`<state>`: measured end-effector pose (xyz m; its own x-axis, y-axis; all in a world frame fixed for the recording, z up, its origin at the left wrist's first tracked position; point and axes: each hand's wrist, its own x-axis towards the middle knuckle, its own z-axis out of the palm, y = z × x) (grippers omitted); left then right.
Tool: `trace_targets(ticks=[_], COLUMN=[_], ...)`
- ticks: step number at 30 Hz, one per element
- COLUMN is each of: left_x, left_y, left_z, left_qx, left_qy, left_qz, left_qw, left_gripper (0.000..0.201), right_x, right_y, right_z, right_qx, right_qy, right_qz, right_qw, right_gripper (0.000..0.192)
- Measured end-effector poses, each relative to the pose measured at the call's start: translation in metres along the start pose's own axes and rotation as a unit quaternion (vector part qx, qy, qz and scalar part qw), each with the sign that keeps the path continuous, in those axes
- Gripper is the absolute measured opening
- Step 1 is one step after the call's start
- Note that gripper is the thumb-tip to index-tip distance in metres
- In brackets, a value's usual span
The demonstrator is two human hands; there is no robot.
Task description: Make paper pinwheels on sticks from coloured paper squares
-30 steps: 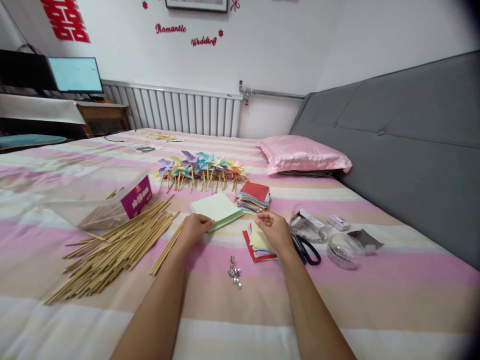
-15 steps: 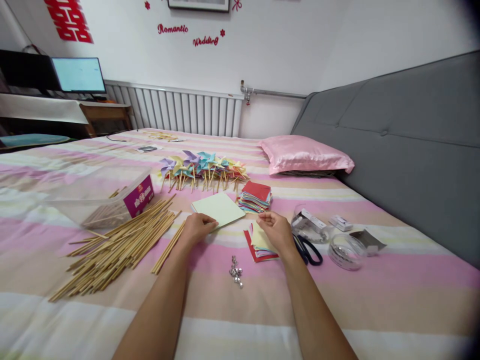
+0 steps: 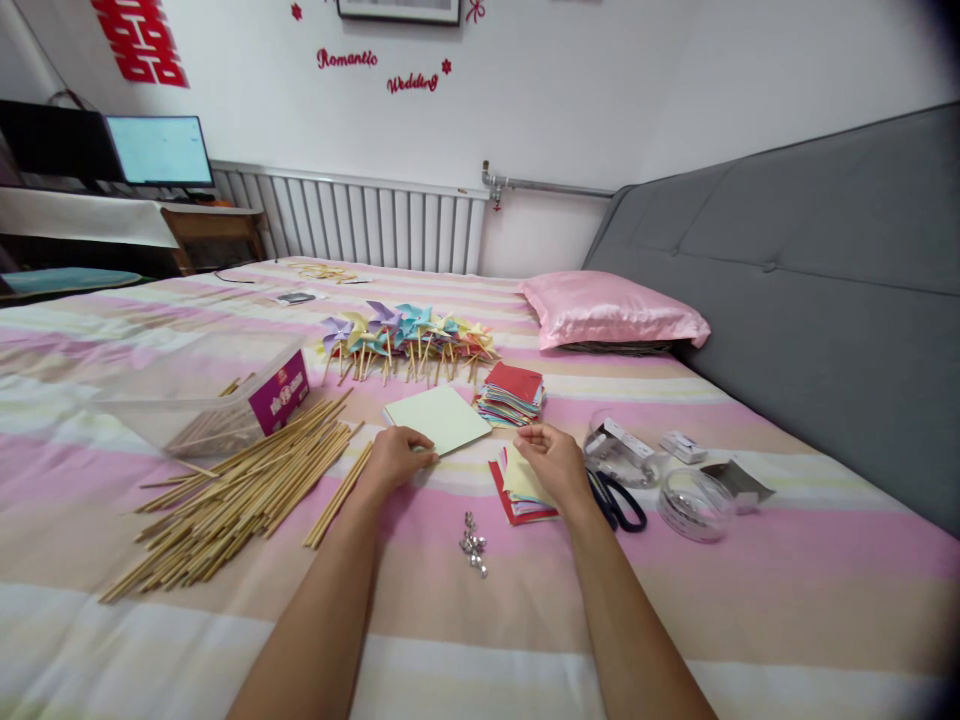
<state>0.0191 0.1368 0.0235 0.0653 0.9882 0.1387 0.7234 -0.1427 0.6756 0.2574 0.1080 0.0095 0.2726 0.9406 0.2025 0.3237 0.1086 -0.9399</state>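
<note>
Looking down at a striped bed (image 3: 675, 620), both forearms come in from 6 o'clock. Closest in, a little clump of shiny metal pins (image 3: 472, 546) sits between the arms. The left hand (image 3: 394, 458) lies palm down, fingers curled onto the near corner of a pale green paper square (image 3: 437, 417), pressing it flat on the bed. The right hand (image 3: 553, 462) rests on a small stack of cut paper (image 3: 517, 484), thumb and fingers pinched loosely at its far edge; can't tell if it actually grips a sheet.

At 9 o'clock from the left hand there's a big loose pile of bamboo sticks (image 3: 240, 485), with a clear plastic box (image 3: 217, 395) just behind it. At 3 o'clock from the right hand, dark-handled scissors (image 3: 616, 500) lie just beside the stack, then a clear tape roll (image 3: 694, 503) and some small packets.

Toward 12 o'clock, a taller stack of coloured paper squares (image 3: 511, 393) sits right by the green square, then a row of finished pinwheels (image 3: 409, 335), a pink pillow (image 3: 611, 312), and a radiator (image 3: 352, 215) on the far wall.
</note>
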Motion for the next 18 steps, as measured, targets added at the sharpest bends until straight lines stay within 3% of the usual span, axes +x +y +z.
trace_targets(ticks=[18], left_x=[0.001], left_y=[-0.011], left_z=[-0.002], left_qx=[0.024], left_qy=[-0.05], left_qz=[0.034], left_qw=[0.998], left_gripper=[0.036], right_x=[0.001], right_y=[0.002], right_z=[0.0], right_qx=[-0.002], right_qy=[-0.002], right_qz=[-0.001], right_qw=[1.0], right_gripper=[0.025])
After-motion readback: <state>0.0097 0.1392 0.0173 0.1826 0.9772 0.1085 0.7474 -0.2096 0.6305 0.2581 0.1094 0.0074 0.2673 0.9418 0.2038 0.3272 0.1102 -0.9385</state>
